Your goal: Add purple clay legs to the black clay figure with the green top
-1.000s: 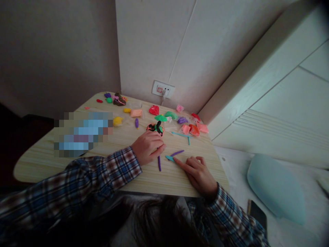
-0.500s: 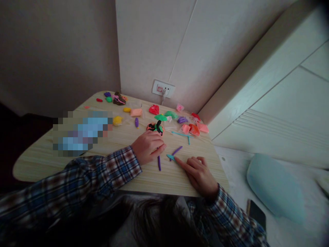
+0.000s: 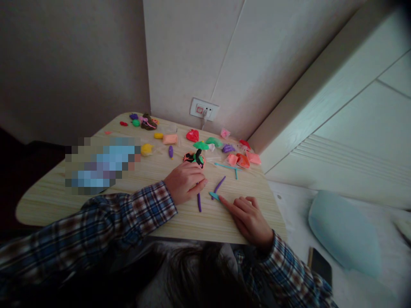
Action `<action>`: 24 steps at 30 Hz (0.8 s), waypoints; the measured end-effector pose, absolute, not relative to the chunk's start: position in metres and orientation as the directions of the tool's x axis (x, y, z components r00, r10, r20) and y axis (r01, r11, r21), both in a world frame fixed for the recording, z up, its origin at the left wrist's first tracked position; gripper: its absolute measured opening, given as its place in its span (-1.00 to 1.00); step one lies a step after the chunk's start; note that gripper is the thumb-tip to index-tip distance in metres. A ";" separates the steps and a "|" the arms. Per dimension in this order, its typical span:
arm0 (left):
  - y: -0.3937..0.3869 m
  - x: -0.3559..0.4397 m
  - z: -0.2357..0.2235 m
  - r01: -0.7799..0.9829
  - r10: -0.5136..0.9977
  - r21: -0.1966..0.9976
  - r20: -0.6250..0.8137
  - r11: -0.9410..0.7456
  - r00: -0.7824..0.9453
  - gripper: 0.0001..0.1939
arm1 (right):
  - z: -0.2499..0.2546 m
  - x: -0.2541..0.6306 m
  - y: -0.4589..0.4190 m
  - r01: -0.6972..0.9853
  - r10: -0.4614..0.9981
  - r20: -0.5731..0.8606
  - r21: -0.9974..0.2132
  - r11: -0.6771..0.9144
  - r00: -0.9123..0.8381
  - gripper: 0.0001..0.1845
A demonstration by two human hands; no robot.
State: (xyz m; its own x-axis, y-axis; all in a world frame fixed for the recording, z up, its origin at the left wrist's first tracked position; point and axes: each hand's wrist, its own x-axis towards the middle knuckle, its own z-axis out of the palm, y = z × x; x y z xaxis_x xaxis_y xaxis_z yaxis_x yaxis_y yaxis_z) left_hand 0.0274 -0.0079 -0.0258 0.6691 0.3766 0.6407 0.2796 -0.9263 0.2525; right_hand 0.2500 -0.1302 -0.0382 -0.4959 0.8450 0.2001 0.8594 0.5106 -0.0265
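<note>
My left hand (image 3: pixel 184 182) rests on the wooden table (image 3: pixel 154 205), fingers curled, its fingertips at the upper end of a purple clay strip (image 3: pixel 199 202). My right hand (image 3: pixel 248 218) lies beside it with the index finger stretched out onto a small teal clay tool (image 3: pixel 213 196), the other fingers bent. A second purple clay roll (image 3: pixel 219 185) lies tilted just above the teal tool. A small black, green and red clay figure (image 3: pixel 195 158) stands right behind my left hand.
Several coloured clay lumps and packets are scattered along the table's far side, among them a yellow ball (image 3: pixel 147 149) and a red piece (image 3: pixel 192 135). A wall socket (image 3: pixel 204 110) sits behind. A bed with a pale blue pillow (image 3: pixel 345 233) and a dark phone (image 3: pixel 319 265) lies right.
The loose purple roll above the teal tool has swung from nearly flat to a steeper tilt. My right index finger and the teal tool shifted slightly. My left hand stayed put.
</note>
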 end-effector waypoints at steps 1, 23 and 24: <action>-0.008 0.027 -0.026 0.278 0.374 0.250 0.637 -0.927 0.674 -0.67 | -0.038 0.251 -0.131 0.860 0.846 0.199 -0.028 0.509 -0.494 -0.51; -0.007 0.028 -0.027 0.285 0.393 0.270 0.636 -0.920 0.664 -0.68 | -0.036 0.256 -0.102 0.907 0.894 0.206 -0.055 0.417 -0.399 -0.55; -0.007 0.028 -0.027 0.290 0.397 0.270 0.634 -0.918 0.663 -0.68 | -0.036 0.255 -0.102 0.906 0.893 0.200 -0.054 0.421 -0.403 -0.54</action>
